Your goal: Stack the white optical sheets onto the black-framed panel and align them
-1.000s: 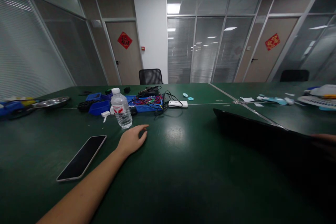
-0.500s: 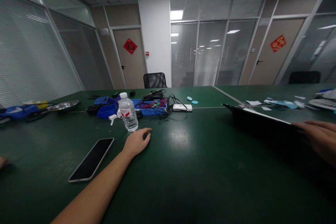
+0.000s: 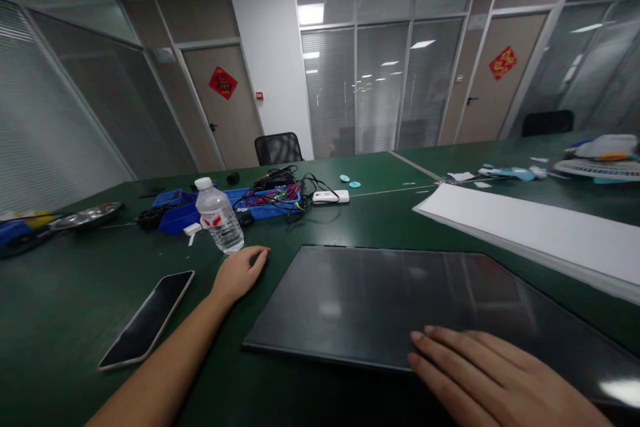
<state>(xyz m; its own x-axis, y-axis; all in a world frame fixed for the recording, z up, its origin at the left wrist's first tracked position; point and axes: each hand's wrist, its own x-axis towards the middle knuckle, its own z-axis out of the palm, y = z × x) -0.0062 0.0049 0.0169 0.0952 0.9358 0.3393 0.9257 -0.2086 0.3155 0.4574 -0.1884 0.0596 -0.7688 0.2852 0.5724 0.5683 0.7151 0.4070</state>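
A dark glossy flat panel (image 3: 360, 300), like a bare display screen, lies face up on the green table in front of me. My right hand (image 3: 485, 373) rests on its near edge, palm down, fingers stretched out. To the left of the panel, my left hand (image 3: 237, 273) lies on the table with loosely bent fingers and the thumb apart, holding nothing. Just behind it stands a clear water bottle (image 3: 220, 217) with a white cap. A phone (image 3: 147, 320), dark screen up, lies left of my left forearm.
Thin white sheets or panels (image 3: 530, 227) lie stacked behind the dark panel. Blue bins (image 3: 177, 213) and tangled cables (image 3: 277, 187) sit beyond the bottle, near a white device (image 3: 330, 197). A metal dish (image 3: 87, 215) is at left. A chair (image 3: 279, 149) stands across the table (image 3: 350, 230).
The dark panel, tilted at the right before, now lies flat in front of me, and the white stack shows. My right hand has come inward with it. The view has turned slightly right.
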